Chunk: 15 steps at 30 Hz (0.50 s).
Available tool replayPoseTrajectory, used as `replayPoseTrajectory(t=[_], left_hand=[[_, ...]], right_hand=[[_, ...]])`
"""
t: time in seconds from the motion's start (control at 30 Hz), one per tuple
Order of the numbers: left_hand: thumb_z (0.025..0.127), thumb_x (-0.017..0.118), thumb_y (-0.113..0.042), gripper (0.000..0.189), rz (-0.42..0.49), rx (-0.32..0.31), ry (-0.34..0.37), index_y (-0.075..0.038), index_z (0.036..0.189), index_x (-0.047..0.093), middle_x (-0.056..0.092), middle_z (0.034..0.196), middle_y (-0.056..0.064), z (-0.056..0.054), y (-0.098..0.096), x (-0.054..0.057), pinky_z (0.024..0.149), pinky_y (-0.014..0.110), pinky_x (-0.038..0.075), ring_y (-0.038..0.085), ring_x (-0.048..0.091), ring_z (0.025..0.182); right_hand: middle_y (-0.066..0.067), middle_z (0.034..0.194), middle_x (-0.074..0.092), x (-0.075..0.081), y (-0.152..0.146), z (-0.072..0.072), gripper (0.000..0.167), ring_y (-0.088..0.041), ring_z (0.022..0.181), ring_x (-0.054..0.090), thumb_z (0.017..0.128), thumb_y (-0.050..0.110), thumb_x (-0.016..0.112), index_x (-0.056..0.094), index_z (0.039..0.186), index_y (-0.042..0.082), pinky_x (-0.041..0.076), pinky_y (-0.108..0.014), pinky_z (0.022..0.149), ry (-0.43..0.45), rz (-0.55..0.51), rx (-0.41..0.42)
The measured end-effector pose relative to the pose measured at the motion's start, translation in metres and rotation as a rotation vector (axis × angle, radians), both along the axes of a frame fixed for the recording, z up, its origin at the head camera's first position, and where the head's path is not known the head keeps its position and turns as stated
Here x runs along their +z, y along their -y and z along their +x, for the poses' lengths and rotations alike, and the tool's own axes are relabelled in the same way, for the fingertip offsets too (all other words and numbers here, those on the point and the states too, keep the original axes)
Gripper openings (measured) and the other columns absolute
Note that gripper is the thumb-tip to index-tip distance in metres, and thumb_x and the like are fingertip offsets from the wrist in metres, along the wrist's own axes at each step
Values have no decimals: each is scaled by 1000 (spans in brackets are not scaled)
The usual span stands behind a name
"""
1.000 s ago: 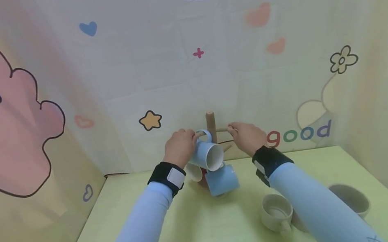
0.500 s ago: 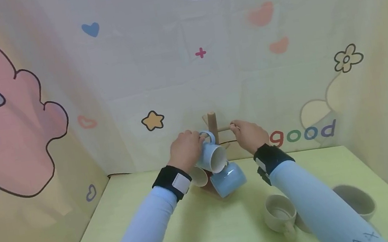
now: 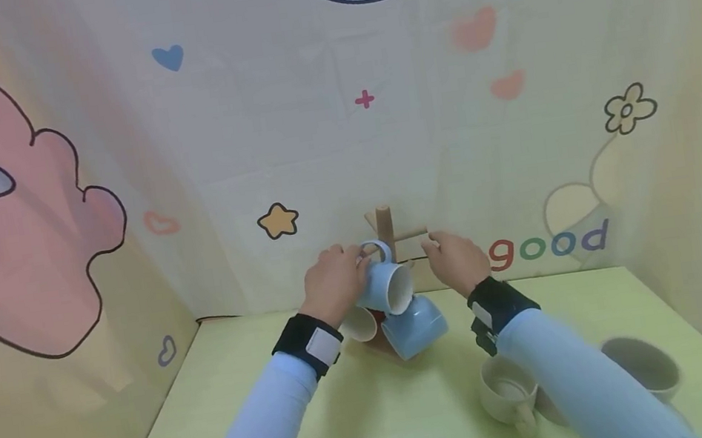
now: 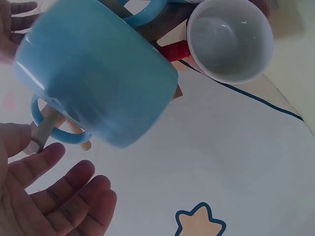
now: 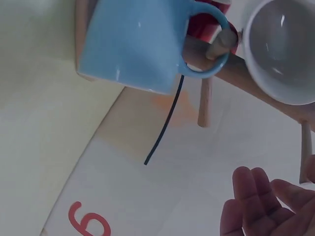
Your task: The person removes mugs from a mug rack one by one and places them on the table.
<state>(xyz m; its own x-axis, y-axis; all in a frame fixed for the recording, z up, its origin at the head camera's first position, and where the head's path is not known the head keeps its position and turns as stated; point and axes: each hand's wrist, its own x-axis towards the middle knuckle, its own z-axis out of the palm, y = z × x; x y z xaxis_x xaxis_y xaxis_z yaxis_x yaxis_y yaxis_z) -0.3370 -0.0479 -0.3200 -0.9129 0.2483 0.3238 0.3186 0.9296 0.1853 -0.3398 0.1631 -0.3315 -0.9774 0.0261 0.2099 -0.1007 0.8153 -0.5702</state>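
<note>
A wooden mug tree (image 3: 384, 223) stands at the back of the table. My left hand (image 3: 336, 281) pinches the end of its left peg (image 4: 44, 132) between thumb and index finger; the other fingers are spread. From that peg a light blue mug (image 4: 98, 73) hangs by its handle, its mouth tilted toward me. Below it hangs a second light blue mug (image 5: 135, 46). A red mug with a white inside (image 4: 229, 42) hangs lower left. Just off the tip of the bare right peg (image 3: 411, 234) is my right hand (image 3: 458, 262), holding nothing, fingers loosely bent.
On the right of the pale yellow table (image 3: 239, 429) a light cup (image 3: 508, 388) stands with its handle toward me. Another cup (image 3: 641, 365) is farther right, with a further one partly hidden by my right forearm. A printed cloth (image 3: 308, 105) hangs close behind the tree.
The mug tree has turned: the lower blue mug swung right and a back peg came into view. My right hand has let go of the right peg and dropped slightly.
</note>
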Motion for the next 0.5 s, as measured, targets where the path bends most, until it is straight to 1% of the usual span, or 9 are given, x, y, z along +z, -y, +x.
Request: replayPoseTrajectory(t=[0.1,0.27,0.37,0.43,0.5], left_hand=[[103,51,-38,39,-7,7,4,-10,126,65,60,103,11,4,5,-4,69,39,56,24,55,90],[102,55,-30,39,21,38,43,-6,132,60,59,116,17,15,22,-12,78,47,56,30,57,100],[100,57,-27,40,44,65,54,-4,133,59,58,120,20,23,38,-21,81,50,55,34,57,105],[99,59,-28,41,48,79,55,-3,132,59,58,120,22,29,47,-32,79,51,54,37,58,105],[97,62,-28,43,52,81,64,-2,131,60,58,120,23,36,56,-44,78,52,54,39,58,106]], right_hand=[[-24,137,56,-6,-1,8,50,-43,124,54,107,31,40,46,144,-1,45,-58,98,-2,-16,12],[-24,138,55,-15,3,18,54,-42,127,51,107,36,38,44,145,-2,41,-59,102,6,-72,41],[-25,143,49,-21,8,22,67,-43,131,47,105,49,35,37,148,-3,37,-60,105,52,-107,55],[-26,148,43,-24,11,25,80,-45,134,42,101,60,36,31,151,-2,35,-62,106,98,-131,58],[-26,153,36,-29,14,28,94,-45,137,38,95,70,39,25,154,-1,33,-63,107,128,-138,60]])
